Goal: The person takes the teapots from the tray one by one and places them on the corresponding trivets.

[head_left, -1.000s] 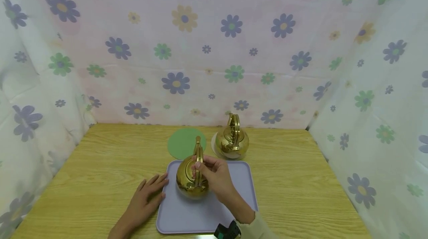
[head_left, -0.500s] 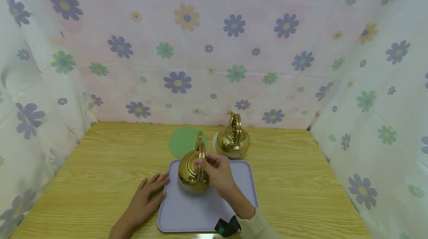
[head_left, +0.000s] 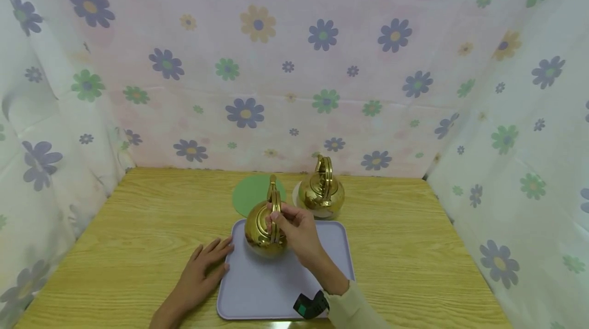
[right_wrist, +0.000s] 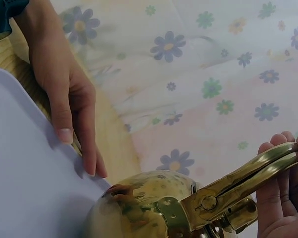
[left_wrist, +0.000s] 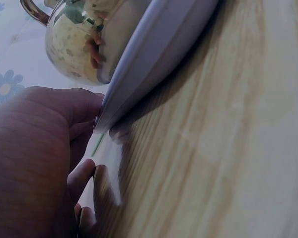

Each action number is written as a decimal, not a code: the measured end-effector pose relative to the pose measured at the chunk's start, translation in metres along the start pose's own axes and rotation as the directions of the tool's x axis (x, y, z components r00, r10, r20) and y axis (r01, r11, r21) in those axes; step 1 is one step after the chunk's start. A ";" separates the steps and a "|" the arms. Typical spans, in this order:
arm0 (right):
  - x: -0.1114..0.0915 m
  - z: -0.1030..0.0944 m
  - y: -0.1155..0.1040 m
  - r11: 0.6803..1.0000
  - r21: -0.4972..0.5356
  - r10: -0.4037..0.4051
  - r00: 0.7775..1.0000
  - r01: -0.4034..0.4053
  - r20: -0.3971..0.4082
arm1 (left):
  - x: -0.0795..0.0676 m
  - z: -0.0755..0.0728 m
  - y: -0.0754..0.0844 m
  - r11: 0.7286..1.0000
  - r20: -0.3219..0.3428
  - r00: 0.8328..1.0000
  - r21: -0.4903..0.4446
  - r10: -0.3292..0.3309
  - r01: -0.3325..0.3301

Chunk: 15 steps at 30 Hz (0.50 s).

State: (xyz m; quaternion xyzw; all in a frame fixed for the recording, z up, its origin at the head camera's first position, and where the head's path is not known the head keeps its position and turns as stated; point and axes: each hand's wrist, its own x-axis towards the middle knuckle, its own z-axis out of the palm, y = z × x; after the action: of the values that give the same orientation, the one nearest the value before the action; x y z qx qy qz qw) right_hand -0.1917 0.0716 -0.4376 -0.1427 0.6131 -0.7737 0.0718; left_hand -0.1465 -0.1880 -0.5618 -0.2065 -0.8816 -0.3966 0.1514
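A shiny gold teapot (head_left: 255, 239) is upright over the back left part of a pale lilac tray (head_left: 250, 295). My right hand (head_left: 301, 239) grips its raised handle, thumb on the near side and fingers curled round it in the right wrist view. I cannot tell whether its base touches the tray. My left hand (head_left: 199, 273) lies at the tray's left edge, fingers extended, fingertips and thumb touching the rim. Behind the tray, a second gold teapot (head_left: 315, 200) stands on a pale round mat (head_left: 296, 195), with a green round mat (head_left: 250, 192) to its left.
The wood-grain table (head_left: 405, 252) extends to both sides of the tray. Flower-printed cloth (head_left: 276, 63) hangs behind the table and along its left and right sides. A dark wrist device (head_left: 309, 306) on my right arm overhangs the tray's front edge.
My right hand has carried the gripped teapot a little away from me, toward the tray's back edge, where it covers part of the green mat. My left hand stays at the rim.
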 end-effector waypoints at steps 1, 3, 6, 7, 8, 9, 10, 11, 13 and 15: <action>0.001 0.000 0.000 1.000 0.003 -0.004 1.000 0.004 0.003 | 0.000 0.000 0.001 1.000 -0.004 1.000 0.000 0.005 -0.005; 0.002 0.000 0.001 1.000 0.010 -0.010 1.000 0.010 0.008 | 0.001 0.000 0.001 1.000 -0.016 1.000 -0.004 0.017 -0.017; 0.003 0.000 0.002 1.000 0.017 -0.008 1.000 0.008 0.009 | 0.001 0.000 0.001 0.999 -0.028 0.999 -0.008 0.034 -0.034; 0.004 -0.001 0.002 1.000 0.018 -0.006 1.000 0.006 0.008 | 0.001 0.000 0.001 0.999 -0.030 0.999 -0.011 0.034 -0.035; 0.004 -0.001 0.002 1.000 0.018 -0.004 1.000 0.004 0.008 | 0.001 0.000 0.001 0.999 -0.030 0.999 -0.013 0.034 -0.035; 0.004 -0.001 0.002 1.000 0.017 -0.001 1.000 0.001 0.008 | 0.001 0.000 0.001 0.999 -0.030 0.999 -0.012 0.034 -0.034; 0.004 0.000 0.002 1.000 0.015 0.001 1.000 -0.001 0.008 | 0.001 0.000 0.002 0.999 -0.030 0.999 -0.010 0.033 -0.034; 0.004 0.000 0.001 1.000 0.014 0.001 1.000 -0.001 0.010 | 0.001 0.000 0.002 0.999 -0.030 0.999 -0.008 0.033 -0.033; 0.005 0.000 0.001 1.000 0.009 0.000 1.000 0.000 0.015 | 0.001 0.000 0.003 1.000 -0.029 0.999 -0.006 0.027 -0.027; 0.005 0.000 0.001 1.000 0.000 -0.004 1.000 0.004 0.019 | 0.001 0.000 0.003 1.000 -0.025 1.000 -0.006 0.019 -0.019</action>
State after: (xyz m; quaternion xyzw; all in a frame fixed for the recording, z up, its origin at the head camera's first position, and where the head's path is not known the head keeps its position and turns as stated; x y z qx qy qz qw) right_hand -0.1969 0.0704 -0.4378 -0.1511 0.6123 -0.7723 0.0762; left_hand -0.1456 -0.1858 -0.5592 -0.2106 -0.8763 -0.4006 0.1654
